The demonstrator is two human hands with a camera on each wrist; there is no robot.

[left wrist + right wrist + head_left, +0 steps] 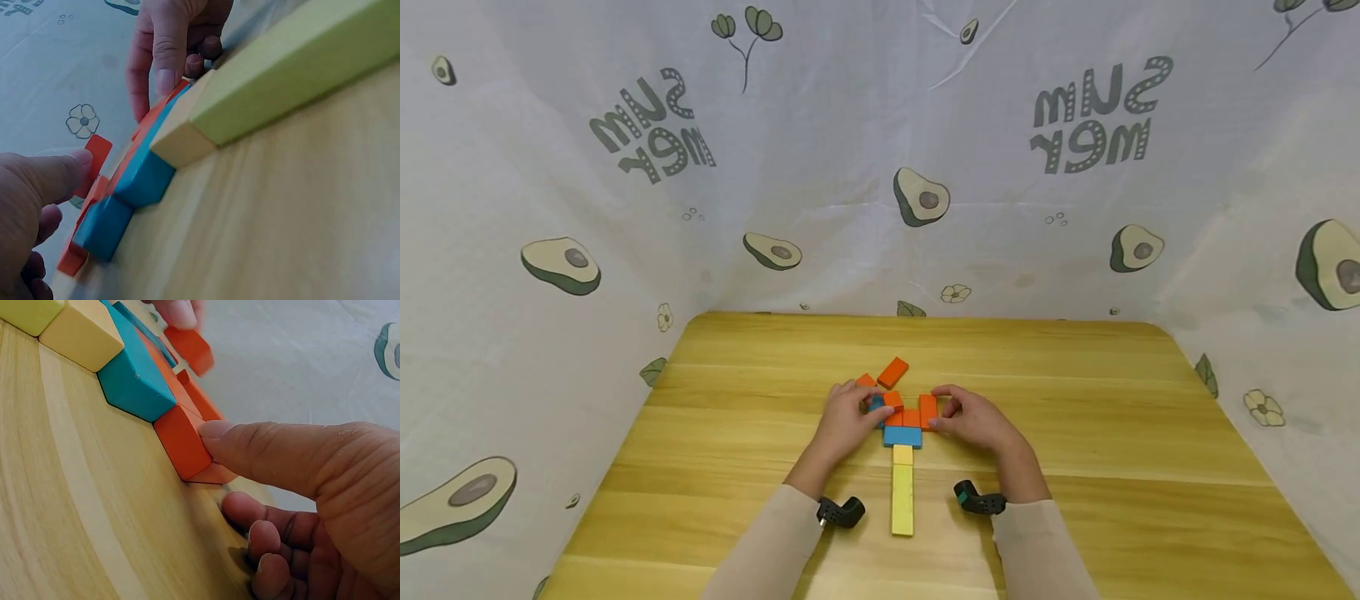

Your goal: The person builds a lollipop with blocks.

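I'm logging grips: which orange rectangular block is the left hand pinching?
The orange rectangular block between thumb and fingers of the left hand; it appears raised, while the other orange blocks lie lower.

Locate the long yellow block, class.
In the head view, the long yellow block lies low centre, between left sleeve and right sleeve, its far end against the short pale-orange block.

Left hand (846, 417) — pinching, right hand (979, 421) — gripping
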